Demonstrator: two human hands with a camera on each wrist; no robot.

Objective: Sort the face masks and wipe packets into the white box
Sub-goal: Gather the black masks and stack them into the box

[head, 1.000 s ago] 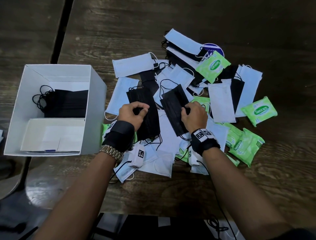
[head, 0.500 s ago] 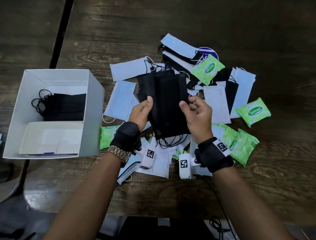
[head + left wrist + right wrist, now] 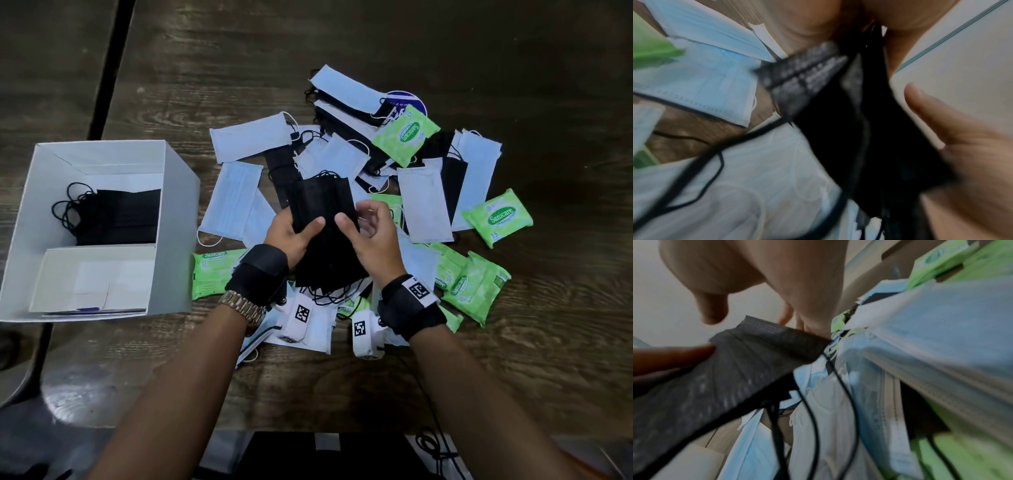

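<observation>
My left hand point(image 3: 291, 236) grips the black masks point(image 3: 325, 219); my right hand point(image 3: 371, 236) pinches their edge. I'd square them before carrying left to the white box point(image 3: 178, 219).

A: What is the bunch of black masks point(image 3: 325, 219) hiding?

B: It is covering the left hand point(image 3: 291, 236)'s fingers behind it, so only the thumb is showing in that grip. Under the bunch, parts of the pale masks point(image 3: 236, 202) are lying out of sight.

A: And the wrist views?

B: Both are blurring. The black ear loops point(image 3: 694, 170) are smearing, and the green packets point(image 3: 962, 456) right of the right hand point(image 3: 373, 236) are showing no legible print. The frame edge is cutting off both palms.

A: Behind the far packet?

B: A blue round label point(image 3: 406, 102), mostly being covered.
</observation>
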